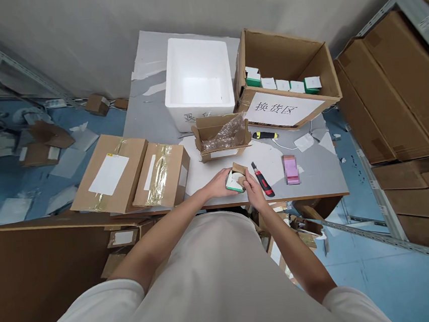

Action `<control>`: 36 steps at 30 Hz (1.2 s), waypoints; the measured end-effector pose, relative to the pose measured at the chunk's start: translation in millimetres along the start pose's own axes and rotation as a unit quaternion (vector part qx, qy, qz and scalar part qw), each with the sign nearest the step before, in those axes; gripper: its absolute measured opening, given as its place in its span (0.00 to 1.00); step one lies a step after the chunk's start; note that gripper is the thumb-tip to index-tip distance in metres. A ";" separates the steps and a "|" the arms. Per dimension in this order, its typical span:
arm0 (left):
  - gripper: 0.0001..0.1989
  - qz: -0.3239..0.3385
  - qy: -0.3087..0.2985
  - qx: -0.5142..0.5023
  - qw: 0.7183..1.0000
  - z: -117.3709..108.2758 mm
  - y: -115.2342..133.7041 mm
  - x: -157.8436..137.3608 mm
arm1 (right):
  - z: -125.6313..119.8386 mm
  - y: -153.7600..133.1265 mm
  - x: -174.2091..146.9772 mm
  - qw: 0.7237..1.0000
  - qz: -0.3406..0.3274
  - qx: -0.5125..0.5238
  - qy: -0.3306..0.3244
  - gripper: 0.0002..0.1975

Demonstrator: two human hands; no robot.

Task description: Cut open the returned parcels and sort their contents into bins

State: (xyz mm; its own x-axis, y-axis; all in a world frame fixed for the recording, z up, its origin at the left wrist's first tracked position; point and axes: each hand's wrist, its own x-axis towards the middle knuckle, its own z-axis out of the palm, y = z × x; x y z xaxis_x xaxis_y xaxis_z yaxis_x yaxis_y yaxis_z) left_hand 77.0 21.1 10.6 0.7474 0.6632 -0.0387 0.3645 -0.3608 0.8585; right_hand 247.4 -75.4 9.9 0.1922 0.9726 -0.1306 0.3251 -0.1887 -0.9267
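Just above the near edge of the tabletop (203, 201), a small white-and-green box (233, 180) sits in the left hand (218, 183), its fingers curled around the side at nine o'clock. At the box's three o'clock side, the right hand (254, 190) has its fingers narrowed on a piece of brown cardboard (240, 168) at the box's top. Taking that box as the clock's centre, a red-and-black utility knife (262, 179) lies just beside the right hand at three, with a blurred pink item (291, 170) farther out. At twelve stands an open carton (221, 154) containing clear plastic wrap (229, 133), with a white foam box (199, 104) behind it. A yellow-and-black cutter (265, 135) lies between one and two; a large labelled carton (330, 79) holding more white-and-green boxes (283, 84) stands at one. Two taped cartons (162, 173) rest side by side at nine.
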 end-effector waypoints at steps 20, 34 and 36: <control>0.58 0.012 -0.062 0.114 0.992 -8.3 12.5 -11.1 | -36.4 -6.0 -5.7 0.935 -0.176 -0.246 -0.187 0.33; 0.42 0.025 0.004 0.189 0.982 -26.1 -6.4 -26.3 | 15.7 59.8 -4.3 0.988 0.138 0.039 -0.065 0.63; 0.41 -0.028 0.071 0.073 0.994 -24.6 -17.5 -36.8 | 11.9 57.4 -4.9 0.978 0.148 0.139 -0.057 0.60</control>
State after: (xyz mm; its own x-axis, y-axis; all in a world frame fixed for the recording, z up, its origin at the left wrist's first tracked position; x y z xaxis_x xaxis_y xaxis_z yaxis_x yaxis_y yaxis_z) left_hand 29.5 19.2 9.6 0.6419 0.7668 -0.0021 0.4872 -0.4058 0.7732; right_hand 254.1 -89.3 -46.9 0.1298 0.8931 -0.4307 0.0035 -0.4348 -0.9005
